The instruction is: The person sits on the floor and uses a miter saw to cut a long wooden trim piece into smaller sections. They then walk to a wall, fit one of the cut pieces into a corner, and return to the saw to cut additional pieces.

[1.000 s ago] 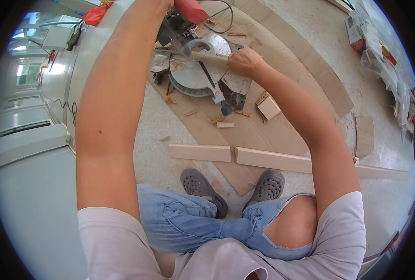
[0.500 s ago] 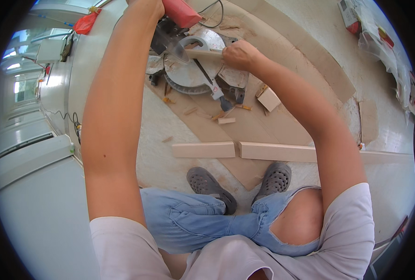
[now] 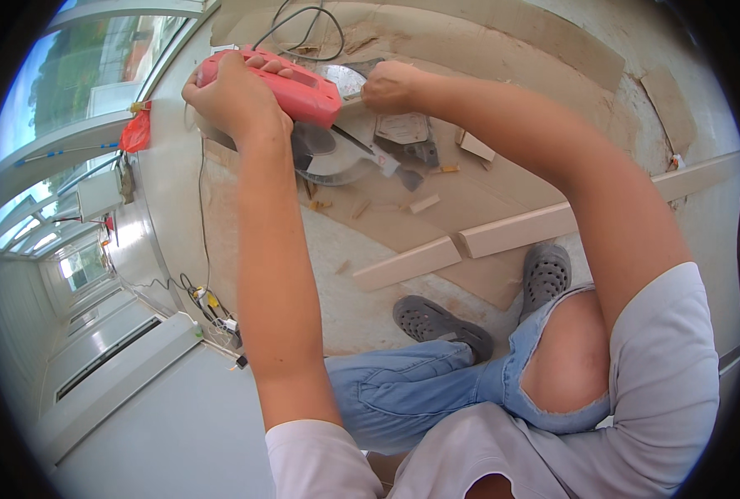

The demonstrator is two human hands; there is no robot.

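Observation:
My left hand is closed around the red handle and housing of a miter saw on the floor. Below the housing shows part of its round metal base; the housing and my hand cover much of the blade side. To the right, my right hand is a fist at the saw's far right side, gripping a pale wood strip. Only a short bit of that strip shows. Nearer to me lie a shorter wood board and a longer one, almost end to end.
Cardboard sheets cover the floor under the saw, with a wood block and several offcuts on them. A black cable loops behind. My grey clogs stand close to the boards. Plugs and wires lie by the left wall.
The view has turned and shifted left, so the saw and boards appear tilted. My left hand and the red housing now show fully. The right hand still grips the wood strip.

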